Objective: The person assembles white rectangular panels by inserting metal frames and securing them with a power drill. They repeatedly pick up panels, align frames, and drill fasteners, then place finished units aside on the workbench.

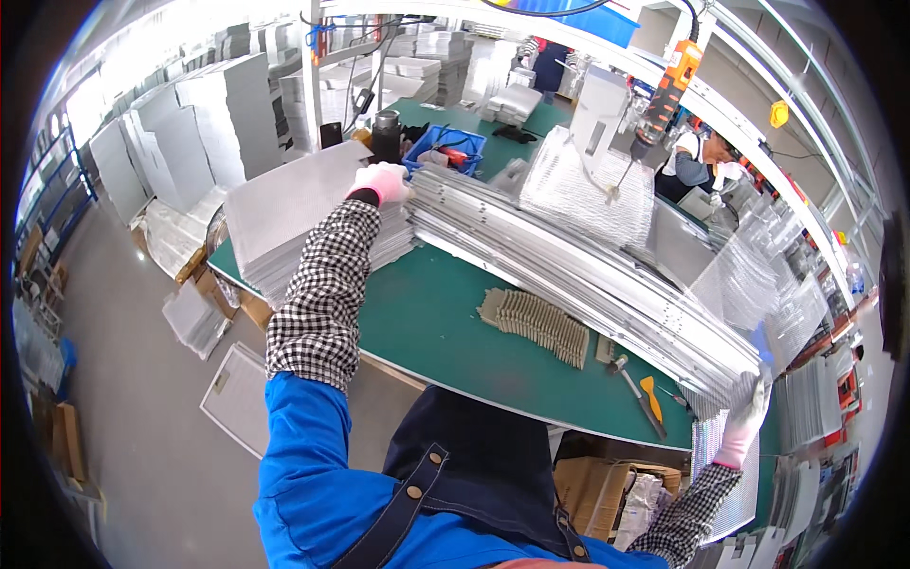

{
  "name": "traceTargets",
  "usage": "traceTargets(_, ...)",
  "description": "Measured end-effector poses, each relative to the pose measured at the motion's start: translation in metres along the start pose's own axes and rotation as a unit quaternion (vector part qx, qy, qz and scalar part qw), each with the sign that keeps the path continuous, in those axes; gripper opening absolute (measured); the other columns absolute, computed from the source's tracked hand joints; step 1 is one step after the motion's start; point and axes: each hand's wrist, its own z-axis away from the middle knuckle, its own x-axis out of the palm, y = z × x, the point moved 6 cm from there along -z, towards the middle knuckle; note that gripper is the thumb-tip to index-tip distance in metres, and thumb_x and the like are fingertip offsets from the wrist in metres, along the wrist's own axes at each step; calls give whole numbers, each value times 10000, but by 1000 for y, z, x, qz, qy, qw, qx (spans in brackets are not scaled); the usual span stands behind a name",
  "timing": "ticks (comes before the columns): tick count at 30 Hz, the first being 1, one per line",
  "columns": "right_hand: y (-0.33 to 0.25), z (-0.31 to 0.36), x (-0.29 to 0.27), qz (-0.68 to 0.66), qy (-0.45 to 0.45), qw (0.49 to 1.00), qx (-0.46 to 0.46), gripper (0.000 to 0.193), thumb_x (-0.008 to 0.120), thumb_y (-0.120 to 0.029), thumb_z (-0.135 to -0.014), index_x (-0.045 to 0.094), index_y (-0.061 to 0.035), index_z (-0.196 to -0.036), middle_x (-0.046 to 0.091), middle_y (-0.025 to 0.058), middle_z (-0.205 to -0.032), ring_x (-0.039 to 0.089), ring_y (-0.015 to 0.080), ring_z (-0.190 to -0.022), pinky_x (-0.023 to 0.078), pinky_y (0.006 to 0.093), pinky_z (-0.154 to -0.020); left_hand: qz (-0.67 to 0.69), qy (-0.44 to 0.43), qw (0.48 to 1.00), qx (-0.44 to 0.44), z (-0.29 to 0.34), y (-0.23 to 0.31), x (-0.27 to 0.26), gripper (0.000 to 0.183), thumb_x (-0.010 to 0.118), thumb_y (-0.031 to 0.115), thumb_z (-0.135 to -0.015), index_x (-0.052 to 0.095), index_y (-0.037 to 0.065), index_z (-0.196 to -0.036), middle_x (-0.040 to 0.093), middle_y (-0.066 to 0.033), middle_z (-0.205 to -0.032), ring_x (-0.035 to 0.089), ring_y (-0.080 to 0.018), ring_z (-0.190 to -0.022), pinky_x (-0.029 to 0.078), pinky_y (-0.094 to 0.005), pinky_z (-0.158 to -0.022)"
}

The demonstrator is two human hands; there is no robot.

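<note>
A long stack of silver aluminium profiles lies slantwise across the green workbench, from far left to near right. My left hand, in a pink and white glove, is closed at the far left end of the stack. At the near right end, my right hand, also gloved, grips the profile ends; its fingertips are partly hidden. In front of the stack lies a row of small beige pieces. A hammer and a yellow scraper rest close to my right hand.
White panels are piled left of the profiles. A blue basket and a dark bottle stand behind. An orange power screwdriver hangs above bubble wrap. Cardboard boxes sit below the bench. Another person works at far right.
</note>
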Motion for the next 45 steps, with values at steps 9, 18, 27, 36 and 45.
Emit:
traceTargets(9,36,29,-92,456,77,869,-176,363,524,40,-961,573,66,-1320,575,265,-1390,526,399,-1332,387,442,-1166,170,295,933,114,34,-26,-127,673,770,590,-814,668,123,-1288,686,-187,-1260,624,-336,-1223,465,-435,-1070)
traceTargets(18,83,24,-96,-188,183,965,6,496,544,-294,-1038,474,24,-1411,494,158,-1450,452,236,-1358,344,405,-1172,39,703,706,81,268,-3,-282,648,742,304,-911,488,66,-1457,545,-166,-1373,528,-287,-1279,408,-400,-1094)
traceTargets(27,-8,71,14,-196,32,980,-23,609,644,-244,-977,410,-61,-1509,543,114,-1433,505,198,-1347,377,379,-1175,635,444,571,273,322,53,-209,976,507,736,-936,427,-68,-1485,443,-208,-1540,448,-292,-1407,331,-417,-1178)
traceTargets(36,-21,123,177,124,-222,967,-6,458,585,-208,-1024,471,-3,-1418,678,67,-950,648,103,-712,536,215,-656,952,-86,287,62,163,166,107,474,577,411,-1022,638,-20,-1211,704,-150,-1148,705,-246,-974,604,-352,-843)
traceTargets(45,81,206,206,-110,-229,890,378,429,549,-150,-1007,440,60,-1364,690,244,-996,710,240,-705,593,301,-609,934,-253,242,70,132,211,233,650,549,449,-1035,436,-1,-1491,574,-206,-1393,590,-291,-1236,492,-377,-1076)
